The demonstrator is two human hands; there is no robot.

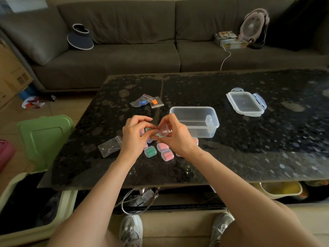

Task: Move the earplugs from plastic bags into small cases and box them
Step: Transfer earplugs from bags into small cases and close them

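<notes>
One empty plastic bag point(109, 146) lies flat on the dark table point(249, 157), just beside your left wrist. Your left hand point(132, 135) hangs above the table with its fingers curled, the fingertips reaching to the small clear case point(163, 131) raised between both hands. Farther back, well apart from your hands, two bags lie touching each other: the blue earplug bag point(140, 102) and the orange earplug bag point(155, 102). Beneath your hands, filled cases sit in a cluster on the table: a green case point(150, 151), an upper pink case point(162, 146) and a lower pink case point(167, 155), with more partly hidden under your palms. Your right hand point(176, 139) pinches the small clear case from the other side, so both hands are together and clamped on it, above the cluster. Just beside your right hand stands the open clear box point(194, 120). Its lid point(246, 103) lies well apart, farther right and back.
</notes>
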